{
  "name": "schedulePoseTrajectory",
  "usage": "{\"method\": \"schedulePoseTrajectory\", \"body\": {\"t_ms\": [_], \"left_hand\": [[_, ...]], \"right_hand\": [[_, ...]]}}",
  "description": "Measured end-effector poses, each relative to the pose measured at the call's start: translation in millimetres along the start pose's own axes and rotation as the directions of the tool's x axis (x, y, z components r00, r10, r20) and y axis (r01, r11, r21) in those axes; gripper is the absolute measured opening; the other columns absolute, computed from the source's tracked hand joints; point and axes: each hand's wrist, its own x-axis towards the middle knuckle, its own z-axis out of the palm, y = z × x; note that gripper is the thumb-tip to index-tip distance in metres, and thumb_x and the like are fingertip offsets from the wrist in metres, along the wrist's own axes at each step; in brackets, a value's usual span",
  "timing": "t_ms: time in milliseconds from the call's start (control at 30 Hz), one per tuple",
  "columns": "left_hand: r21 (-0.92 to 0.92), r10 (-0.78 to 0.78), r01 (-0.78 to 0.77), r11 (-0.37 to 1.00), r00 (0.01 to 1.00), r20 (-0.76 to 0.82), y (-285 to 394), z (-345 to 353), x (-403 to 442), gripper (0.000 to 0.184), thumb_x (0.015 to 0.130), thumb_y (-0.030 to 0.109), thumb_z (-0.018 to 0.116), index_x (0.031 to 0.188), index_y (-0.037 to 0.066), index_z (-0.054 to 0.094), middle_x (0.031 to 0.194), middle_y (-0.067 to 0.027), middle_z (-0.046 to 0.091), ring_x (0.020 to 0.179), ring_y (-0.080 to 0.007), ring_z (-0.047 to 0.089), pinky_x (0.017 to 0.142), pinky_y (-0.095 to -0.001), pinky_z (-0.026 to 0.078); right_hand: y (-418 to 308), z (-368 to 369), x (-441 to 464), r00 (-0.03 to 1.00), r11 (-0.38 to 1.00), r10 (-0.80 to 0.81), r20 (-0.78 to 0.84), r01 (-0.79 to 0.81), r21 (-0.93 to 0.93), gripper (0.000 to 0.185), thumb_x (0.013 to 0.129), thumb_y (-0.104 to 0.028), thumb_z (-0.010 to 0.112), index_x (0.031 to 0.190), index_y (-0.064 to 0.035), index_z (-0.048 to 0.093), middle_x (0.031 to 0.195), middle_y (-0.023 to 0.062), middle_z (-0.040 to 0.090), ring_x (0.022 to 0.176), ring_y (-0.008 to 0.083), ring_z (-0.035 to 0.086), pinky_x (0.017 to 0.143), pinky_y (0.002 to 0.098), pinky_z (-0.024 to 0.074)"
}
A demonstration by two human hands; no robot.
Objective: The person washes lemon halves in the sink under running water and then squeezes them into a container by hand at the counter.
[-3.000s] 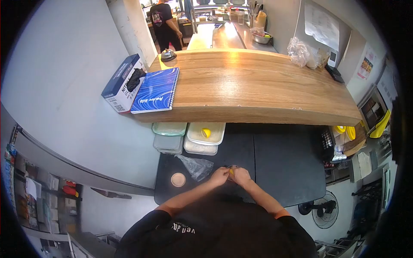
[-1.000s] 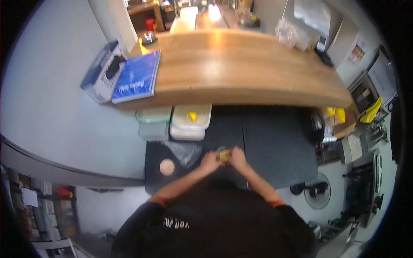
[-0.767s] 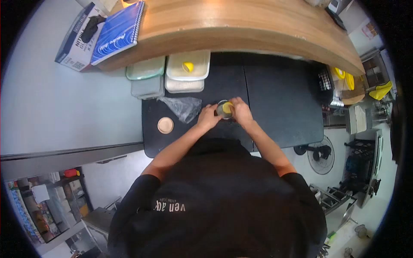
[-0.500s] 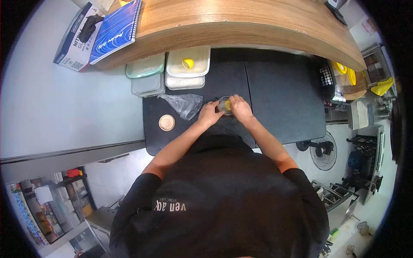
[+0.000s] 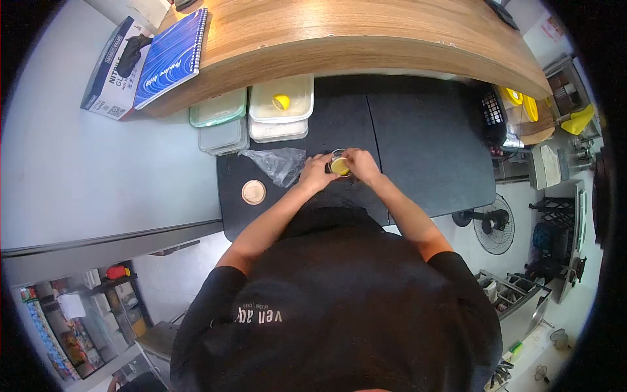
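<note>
A small clear glass (image 5: 337,154) stands on the dark table, between my two hands. My left hand (image 5: 316,173) is closed around the glass's left side. In my right hand (image 5: 360,163) a yellow lemon piece (image 5: 339,166) is pinched at the glass's mouth. Left of my left hand lies a crumpled clear plastic bag (image 5: 279,164), with a round wooden lid (image 5: 253,192) below it. Another cut lemon (image 5: 281,102) rests on the stacked lidded containers (image 5: 261,112).
A wooden counter (image 5: 366,39) spans the far side above the dark table (image 5: 431,150). On its left are a blue notebook (image 5: 172,59) and a glove box (image 5: 111,72). A black basket (image 5: 494,116) stands at the right; a fan (image 5: 494,223) is beyond the table.
The view has tilted down since the earliest frame. My right hand has shifted slightly left, and the lemon piece has moved from the glass's right side to its near side.
</note>
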Motion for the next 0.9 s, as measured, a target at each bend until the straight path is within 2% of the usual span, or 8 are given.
{"method": "schedulePoseTrajectory", "body": {"t_ms": [67, 333, 400, 433, 500, 600, 833, 900], "left_hand": [[0.000, 0.078, -0.078, 0.997, 0.997, 0.018, 8.0, -4.5, -2.5, 0.064, 0.070, 0.025, 0.080, 0.126, 0.004, 0.056, 0.118, -0.0168, 0.059, 0.113, -0.0321, 0.053, 0.096, -0.0395, 0.044], [-0.079, 0.157, -0.161, 0.984, 0.986, -0.057, 1.9, 15.6, 7.9, 0.052, 0.071, 0.026, 0.079, 0.114, 0.002, 0.063, 0.102, -0.0187, 0.066, 0.100, -0.0330, 0.060, 0.087, -0.0382, 0.048], [-0.127, 0.155, -0.169, 0.977, 0.982, -0.108, 8.6, 13.7, 5.2, 0.043, 0.076, 0.026, 0.077, 0.107, -0.001, 0.066, 0.091, -0.0164, 0.069, 0.087, -0.0263, 0.065, 0.076, -0.0359, 0.052], [-0.127, 0.154, -0.167, 0.978, 0.982, -0.105, 4.7, 17.7, 7.2, 0.043, 0.076, 0.026, 0.077, 0.107, -0.001, 0.066, 0.091, -0.0164, 0.069, 0.087, -0.0263, 0.065, 0.076, -0.0359, 0.052], [-0.436, -0.018, 0.041, 0.899, 0.998, 0.058, -3.4, 25.0, 13.2, 0.040, 0.082, 0.029, 0.073, 0.102, -0.004, 0.067, 0.084, -0.0125, 0.070, 0.070, -0.0165, 0.064, 0.065, -0.0307, 0.052], [-0.477, -0.179, 0.253, 0.841, 0.964, 0.196, -1.9, 21.2, 14.3, 0.043, 0.086, 0.034, 0.069, 0.104, -0.006, 0.066, 0.080, -0.0084, 0.069, 0.063, -0.0104, 0.062, 0.057, -0.0256, 0.052], [-0.534, -0.261, 0.394, 0.748, 0.914, 0.309, -5.5, 31.5, 19.3, 0.046, 0.091, 0.035, 0.062, 0.106, -0.008, 0.065, 0.083, -0.0100, 0.069, 0.063, -0.0130, 0.063, 0.055, -0.0246, 0.054], [-0.611, -0.237, 0.311, 0.729, 0.951, 0.200, -4.8, 32.7, 15.4, 0.047, 0.091, 0.037, 0.060, 0.099, -0.009, 0.065, 0.069, -0.0138, 0.066, 0.055, -0.0170, 0.065, 0.052, -0.0287, 0.053]], "right_hand": [[0.6, -10.9, 2.3, 0.935, 0.867, 0.289, 0.203, -0.346, 0.359, 0.020, 0.081, -0.013, 0.066, 0.096, -0.0015, 0.067, 0.090, 0.0181, 0.070, 0.081, 0.0286, 0.069, 0.071, 0.0383, 0.0537], [-0.6, -28.7, -9.9, 0.913, 0.707, 0.278, 0.299, -0.405, 0.580, 0.024, 0.089, -0.013, 0.061, 0.109, -0.0023, 0.065, 0.081, 0.0047, 0.066, 0.067, 0.0109, 0.062, 0.060, 0.0275, 0.0493], [2.2, -33.1, -17.2, 0.831, 0.338, 0.225, 0.509, -0.557, 0.759, 0.041, 0.090, -0.016, 0.061, 0.128, -0.0033, 0.055, 0.094, 0.0033, 0.064, 0.075, 0.0097, 0.059, 0.064, 0.0262, 0.0481], [4.6, -32.5, -21.5, 0.830, 0.335, 0.226, 0.510, -0.558, 0.759, 0.041, 0.090, -0.016, 0.061, 0.128, -0.0033, 0.055, 0.094, 0.0033, 0.064, 0.075, 0.0097, 0.059, 0.064, 0.0262, 0.0481], [8.8, -29.1, -29.4, 0.879, 0.340, 0.077, 0.471, -0.467, 0.816, 0.060, 0.089, -0.017, 0.063, 0.141, -0.0007, 0.038, 0.104, 0.0037, 0.062, 0.079, 0.0086, 0.056, 0.064, 0.0250, 0.0457], [5.1, -20.1, -32.4, 0.922, 0.473, 0.029, 0.386, -0.353, 0.807, 0.065, 0.090, -0.026, 0.062, 0.142, 0.0035, 0.035, 0.111, 0.0068, 0.061, 0.094, 0.0106, 0.058, 0.076, 0.0239, 0.0470], [8.7, 0.4, -24.2, 0.965, 0.831, 0.096, 0.245, -0.214, 0.514, 0.074, 0.087, -0.022, 0.066, 0.143, 0.0066, 0.027, 0.100, 0.0158, 0.065, 0.084, 0.0200, 0.062, 0.076, 0.0306, 0.0490], [5.2, 3.6, -21.0, 0.997, 0.945, 0.041, 0.070, -0.061, 0.321, 0.072, 0.087, -0.020, 0.064, 0.142, 0.0069, 0.027, 0.103, 0.0267, 0.064, 0.096, 0.0348, 0.065, 0.083, 0.0388, 0.0492]]}}
